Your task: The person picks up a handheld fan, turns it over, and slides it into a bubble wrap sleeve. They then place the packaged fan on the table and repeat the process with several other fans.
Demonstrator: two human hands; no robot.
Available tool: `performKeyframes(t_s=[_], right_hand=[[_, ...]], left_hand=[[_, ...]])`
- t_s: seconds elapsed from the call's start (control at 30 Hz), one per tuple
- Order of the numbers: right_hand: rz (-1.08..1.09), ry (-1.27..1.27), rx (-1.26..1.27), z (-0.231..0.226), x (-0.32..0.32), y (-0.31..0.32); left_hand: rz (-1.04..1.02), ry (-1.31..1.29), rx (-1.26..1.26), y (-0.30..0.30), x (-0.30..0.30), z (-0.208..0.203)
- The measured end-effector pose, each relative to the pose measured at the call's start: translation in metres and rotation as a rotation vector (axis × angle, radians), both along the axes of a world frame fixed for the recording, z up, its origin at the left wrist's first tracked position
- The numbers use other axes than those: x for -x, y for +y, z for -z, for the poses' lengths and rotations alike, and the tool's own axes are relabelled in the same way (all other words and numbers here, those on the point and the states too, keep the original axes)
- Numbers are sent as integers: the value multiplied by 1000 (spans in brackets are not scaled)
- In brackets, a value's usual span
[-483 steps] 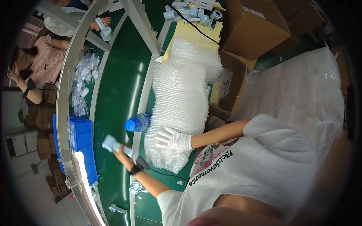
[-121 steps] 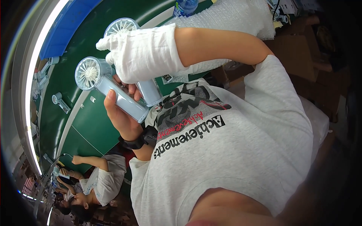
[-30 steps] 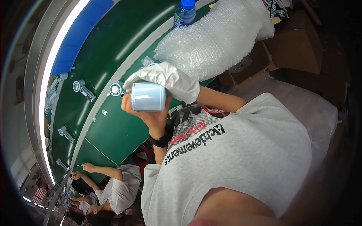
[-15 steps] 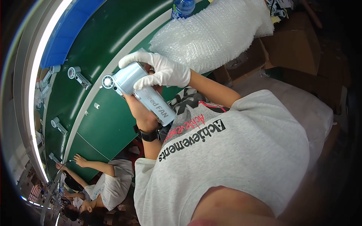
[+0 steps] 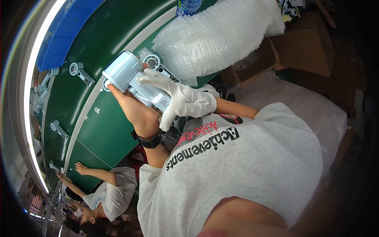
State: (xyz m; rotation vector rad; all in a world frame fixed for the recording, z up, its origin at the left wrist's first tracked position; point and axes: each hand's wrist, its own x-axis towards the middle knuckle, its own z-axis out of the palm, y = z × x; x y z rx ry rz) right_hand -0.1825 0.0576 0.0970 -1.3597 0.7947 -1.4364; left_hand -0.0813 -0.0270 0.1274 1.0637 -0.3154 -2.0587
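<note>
A light-blue handheld fan (image 5: 125, 72) lies in my bare left hand (image 5: 134, 104), which is closed round it from below, a black strap at its wrist. Across the fan's handle (image 5: 152, 90) stretches my right hand (image 5: 179, 98) in a white glove, fingers and thumb spread; whether it touches the handle is hard to tell. Just behind, a second fan (image 5: 152, 61) shows a round grille and exposed circuitry. A third round grille (image 5: 106, 84) peeks out beside my left fingers. Whether my left hand also supports these two is hidden.
Bubble wrap (image 5: 213, 37) lies beyond my right hand, near a blue-labelled bottle (image 5: 188, 7). Open fan parts (image 5: 81, 74) rest on the green belt (image 5: 102, 47), by a blue bin (image 5: 65, 35). A cardboard box (image 5: 304, 47) stands right. A co-worker (image 5: 112, 189) sits lower left.
My right hand has let go of the fan's head and moved down over the handle, its fingers spreading. The fan has shifted left and turned; a second fan now shows behind it.
</note>
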Motion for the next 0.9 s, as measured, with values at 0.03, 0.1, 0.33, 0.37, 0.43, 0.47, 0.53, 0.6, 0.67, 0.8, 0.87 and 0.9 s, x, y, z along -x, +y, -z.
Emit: performKeyframes(t_s=[0.03,0.1,0.33,0.37,0.43,0.47,0.53,0.6,0.67,0.8,0.87,0.9], right_hand=[[-52,-15,-19,-2,0,1],[-76,-73,-63,-6,-1,3],[-58,-288,-20,-7,-9,4],[16,-377,-117,-8,-13,4],[121,-513,-258,-8,-17,4],[151,-560,-302,-6,-19,4],[203,-335,-453,7,-16,12],[281,-353,-623,25,-14,17],[354,-446,-744,48,-7,22],[234,-1039,-989,75,18,32],[134,-1134,-954,76,27,35],[83,-1180,-932,74,30,36]], left_hand=[[1,0,-1,0,-1,0],[31,-21,35,0,-4,-2],[7,-73,138,6,4,-11],[-42,-112,187,8,7,-11],[-95,-154,246,11,8,-4],[47,-362,319,15,4,12],[194,-574,402,16,-5,36],[573,-614,808,14,-14,52],[581,-849,954,7,-33,77],[611,-1396,1312,-19,-50,112],[720,-1583,1501,-29,-46,122],[721,-1572,1513,-29,-42,126]])
